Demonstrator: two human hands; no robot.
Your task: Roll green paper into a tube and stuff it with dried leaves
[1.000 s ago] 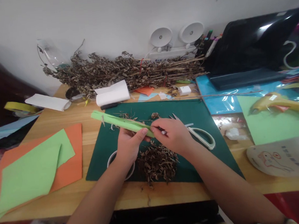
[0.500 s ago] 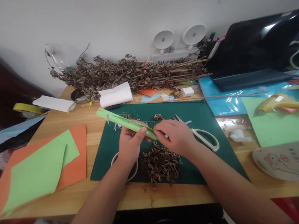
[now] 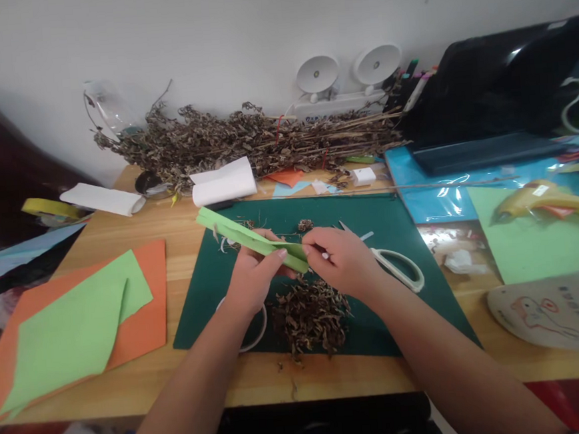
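A long folded strip of green paper point(image 3: 230, 232) slants above the dark green cutting mat point(image 3: 393, 329). My left hand point(image 3: 254, 273) is closed round its lower part, thumb on top. At the strip's right end, the fingers of my right hand point(image 3: 345, 258) pinch the paper's edge, and the fold gapes open there. A small white tip pokes out of my right fist; what it belongs to is hidden. Below both hands lies a heap of dry brown leaves point(image 3: 313, 317). White-handled scissors point(image 3: 405, 273) rest right of my right hand. A white ring point(image 3: 264, 329) is partly behind my left wrist.
Bundled dried stalks point(image 3: 243, 137) lie along the wall beside a white twin-headed lamp point(image 3: 317, 74). Green sheets point(image 3: 72, 321) cover orange paper point(image 3: 157, 281) at left. A yellow glue gun point(image 3: 543, 200) and a black laptop point(image 3: 490, 87) are at right.
The green strip and both hands have shifted slightly to the right. My right fingers have moved outward at the strip's end, and its fold stands wider there.
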